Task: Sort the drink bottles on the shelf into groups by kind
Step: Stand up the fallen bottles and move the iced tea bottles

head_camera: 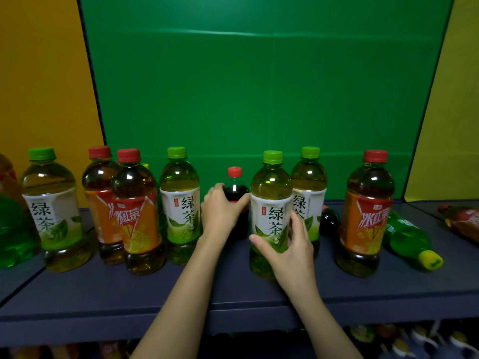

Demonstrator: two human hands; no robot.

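On the dark blue shelf [181,288] stand several green tea bottles with green caps and several orange iced tea bottles with red caps. My left hand [220,211] grips a small red-capped cola bottle [235,187] that stands at the middle back. My right hand [290,244] holds the lower label of a green tea bottle [270,193] just right of the cola. Another green tea bottle [309,182] stands behind it. One iced tea bottle [366,211] is upright at the right, two more [134,211] at the left, between green tea bottles [180,200].
A green soda bottle with a yellow cap [412,242] lies on its side at the right, next to a fallen iced tea bottle [464,221]. A small dark bottle [329,221] lies behind. A large green bottle [13,229] is at the far left. More bottles fill the shelf below.
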